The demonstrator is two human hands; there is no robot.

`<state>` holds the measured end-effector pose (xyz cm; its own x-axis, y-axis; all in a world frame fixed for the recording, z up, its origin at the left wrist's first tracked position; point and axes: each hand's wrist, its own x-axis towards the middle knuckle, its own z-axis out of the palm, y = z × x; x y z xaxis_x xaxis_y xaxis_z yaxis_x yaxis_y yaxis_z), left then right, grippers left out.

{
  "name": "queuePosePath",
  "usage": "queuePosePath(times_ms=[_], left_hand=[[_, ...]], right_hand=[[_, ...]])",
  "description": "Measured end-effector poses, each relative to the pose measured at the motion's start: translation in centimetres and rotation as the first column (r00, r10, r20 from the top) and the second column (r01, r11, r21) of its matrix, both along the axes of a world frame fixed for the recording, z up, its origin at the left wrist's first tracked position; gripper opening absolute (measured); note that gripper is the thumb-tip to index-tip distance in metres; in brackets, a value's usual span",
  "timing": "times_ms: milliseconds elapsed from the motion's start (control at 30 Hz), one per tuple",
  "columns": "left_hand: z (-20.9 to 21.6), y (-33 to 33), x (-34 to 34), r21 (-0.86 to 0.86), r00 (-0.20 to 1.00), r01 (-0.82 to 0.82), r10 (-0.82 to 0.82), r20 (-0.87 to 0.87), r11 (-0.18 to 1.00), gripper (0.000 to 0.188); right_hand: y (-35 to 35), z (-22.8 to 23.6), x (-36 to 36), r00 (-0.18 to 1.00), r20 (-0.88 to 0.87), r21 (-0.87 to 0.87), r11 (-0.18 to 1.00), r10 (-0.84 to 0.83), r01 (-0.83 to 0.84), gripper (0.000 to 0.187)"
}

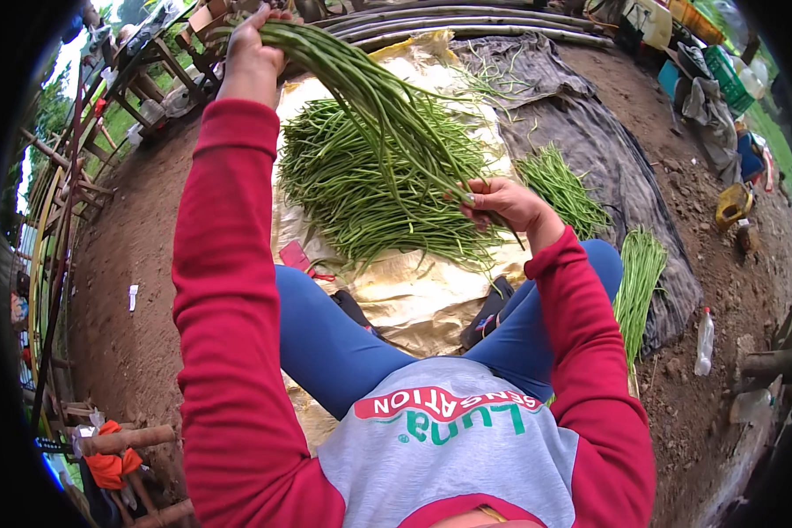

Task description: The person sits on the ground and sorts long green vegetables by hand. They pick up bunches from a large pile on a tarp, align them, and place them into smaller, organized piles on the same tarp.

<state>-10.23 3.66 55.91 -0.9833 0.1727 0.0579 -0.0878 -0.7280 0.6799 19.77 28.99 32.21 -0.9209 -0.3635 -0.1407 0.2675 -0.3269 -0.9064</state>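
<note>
A bunch of long green beans (361,84) stretches between my two hands, slanting down from upper left to right. My left hand (257,53) is raised at the far left and closed around one end of the bunch. Lower and to the right, my right hand (506,207) is closed on the other end, where a few bean tips stick out below the fingers. Beneath the bunch lies a big heap of long beans (370,194) on a pale yellow sheet (414,304).
A smaller pile of beans (561,189) lies on a dark cloth (607,158) at right, with another bundle (640,282) beside my knee. A red object (296,257) is near my left knee. A plastic bottle (705,341) rests on bare soil. Bamboo poles (466,25) lie behind.
</note>
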Motion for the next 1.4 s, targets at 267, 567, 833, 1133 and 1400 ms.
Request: queuePosePath(times_ms=[267, 567, 833, 1133, 1400], left_hand=[[-21.9, -3.3, -1.3, 0.107, 0.908, -0.057, 0.007, 0.418, 0.993, 0.017], [-47.4, -2.7, 8.0, 0.424, 0.710, -0.209, -0.162, 0.686, 0.881, 0.019], [-49.6, -3.6, 9.4, 0.404, 0.657, -0.312, -0.111, 0.745, 0.860, 0.021], [-53.1, -5.4, 7.6, 0.417, 0.643, -0.455, -0.034, 0.765, 0.787, 0.022], [-53.7, -3.8, 8.3, 0.319, 0.615, -0.435, 0.018, 0.788, 0.842, 0.031]], right_hand=[[7.2, 7.6, 1.7, 0.991, 0.053, 0.703, 0.710, -0.122, 0.050, 0.030], [5.5, 11.9, -7.4, 0.983, 0.184, 0.935, 0.310, -0.008, -0.173, 0.029], [6.3, 8.7, -12.3, 0.888, 0.104, 0.958, -0.286, 0.448, 0.032, 0.029], [0.7, 14.7, -14.4, 0.969, 0.245, 0.960, 0.135, 0.009, -0.244, 0.027], [1.5, 18.6, -12.0, 0.989, 0.139, 0.974, -0.177, -0.042, -0.145, 0.029]])
